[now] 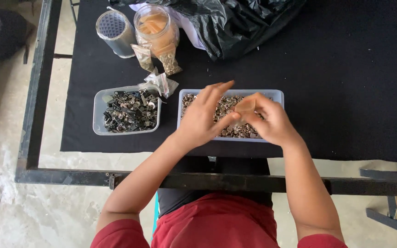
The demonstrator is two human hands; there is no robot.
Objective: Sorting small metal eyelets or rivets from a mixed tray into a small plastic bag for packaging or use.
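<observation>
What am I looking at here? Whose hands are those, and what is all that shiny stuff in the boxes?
The camera sits on a person's head and looks down, so you see their own two arms. The left hand and right hand meet over a clear tray full of small round metal pieces. Between the fingers they hold a small see-through bag. Beside it stands another clear tray holding darker metal bits. Behind are a jar of tan pieces, a shiny cup, a few little filled bags and a black plastic sheet. Everything rests on a black cloth.
</observation>
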